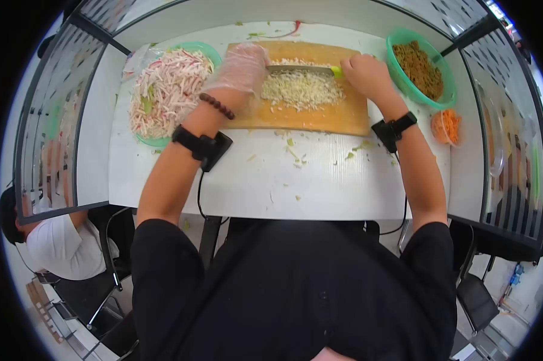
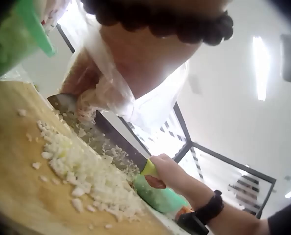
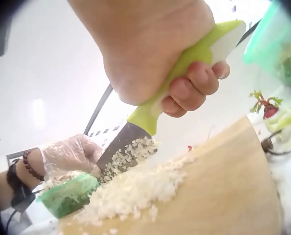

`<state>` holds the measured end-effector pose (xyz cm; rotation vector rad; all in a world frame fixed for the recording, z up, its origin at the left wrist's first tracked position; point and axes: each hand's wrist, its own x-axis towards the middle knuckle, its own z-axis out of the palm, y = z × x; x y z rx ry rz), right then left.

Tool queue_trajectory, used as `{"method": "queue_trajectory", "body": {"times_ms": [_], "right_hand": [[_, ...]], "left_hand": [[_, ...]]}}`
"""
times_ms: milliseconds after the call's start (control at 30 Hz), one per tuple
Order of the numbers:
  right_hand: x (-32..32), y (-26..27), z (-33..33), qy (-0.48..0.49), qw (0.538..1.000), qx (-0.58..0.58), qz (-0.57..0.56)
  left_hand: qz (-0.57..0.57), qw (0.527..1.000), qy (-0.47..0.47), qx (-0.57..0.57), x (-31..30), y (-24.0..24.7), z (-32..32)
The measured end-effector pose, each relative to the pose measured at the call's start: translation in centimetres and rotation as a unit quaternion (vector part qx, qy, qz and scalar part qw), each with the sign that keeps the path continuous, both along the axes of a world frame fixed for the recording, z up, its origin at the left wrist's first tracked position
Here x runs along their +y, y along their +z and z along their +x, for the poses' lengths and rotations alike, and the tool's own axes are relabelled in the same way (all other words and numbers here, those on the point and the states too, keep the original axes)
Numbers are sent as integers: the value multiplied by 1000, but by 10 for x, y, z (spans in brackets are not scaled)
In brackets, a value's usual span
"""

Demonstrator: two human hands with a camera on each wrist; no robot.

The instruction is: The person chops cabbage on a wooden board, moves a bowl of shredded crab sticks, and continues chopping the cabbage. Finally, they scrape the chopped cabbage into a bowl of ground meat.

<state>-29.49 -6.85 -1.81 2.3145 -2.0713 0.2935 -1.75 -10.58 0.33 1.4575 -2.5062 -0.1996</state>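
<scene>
A kitchen knife with a green and white handle lies across a heap of finely chopped white vegetable on a wooden cutting board. My right hand grips the handle, its fingers wrapped round it. At the blade's far end, my left hand, in a clear plastic glove, pinches the blade near its tip, with fingers showing on the near face. White bits cling to the blade in the right wrist view. The cutting edge is partly hidden by the heap.
At left, a green bowl is heaped with pink-white shreds. A green bowl of brown crumbly food stands at right, beside a small tub of orange shreds. Scraps litter the white table. Partitions enclose the sides and back.
</scene>
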Motion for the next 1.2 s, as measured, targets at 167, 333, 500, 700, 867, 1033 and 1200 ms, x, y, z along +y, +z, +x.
{"method": "queue_trajectory", "body": {"times_ms": [167,333,500,700,867,1033,1200], "right_hand": [[3,14,2,-4,1000,5,19],[0,9,0,-4,1000,-3,-21],[-21,1,-15,40,996,51,-57],[10,21,-1,-9,998,8,-68],[12,9,-5,5,996,8,-88],[8,13,-4,-5,999,-1,-45],[19,-5,-2,-22,999,2,-41]], "left_hand": [[-31,999,-27,21,0,-2,4],[-22,999,9,-39,-6,1,-4],[-28,999,-3,37,-4,10,-1],[-44,996,-31,66,2,6,4],[-26,997,-34,61,6,6,7],[-30,996,-42,80,11,6,4],[-38,991,-55,113,30,-16,13]]}}
